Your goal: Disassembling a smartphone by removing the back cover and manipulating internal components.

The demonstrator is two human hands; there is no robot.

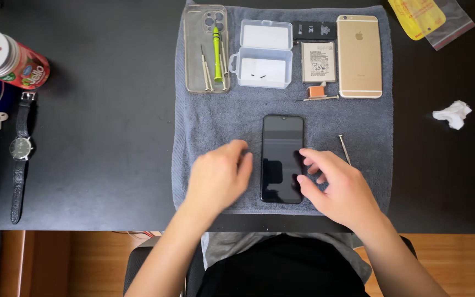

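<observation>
A black smartphone [281, 154] lies screen up in the middle of a grey towel [232, 118]. My left hand [218, 176] hovers just left of the phone, fingers curled loosely, holding nothing. My right hand [336, 187] is at the phone's right edge, fingertips touching its lower right side, fingers spread. A thin metal screwdriver [344, 148] lies on the towel just beyond my right hand.
At the towel's far edge: a clear phone case [193, 71] holding several small screwdrivers, one green [216, 52], an open clear plastic box [262, 52], a flat battery [318, 61], a gold phone [359, 55]. A wristwatch [20, 154], a can [12, 58], crumpled tissue [453, 114].
</observation>
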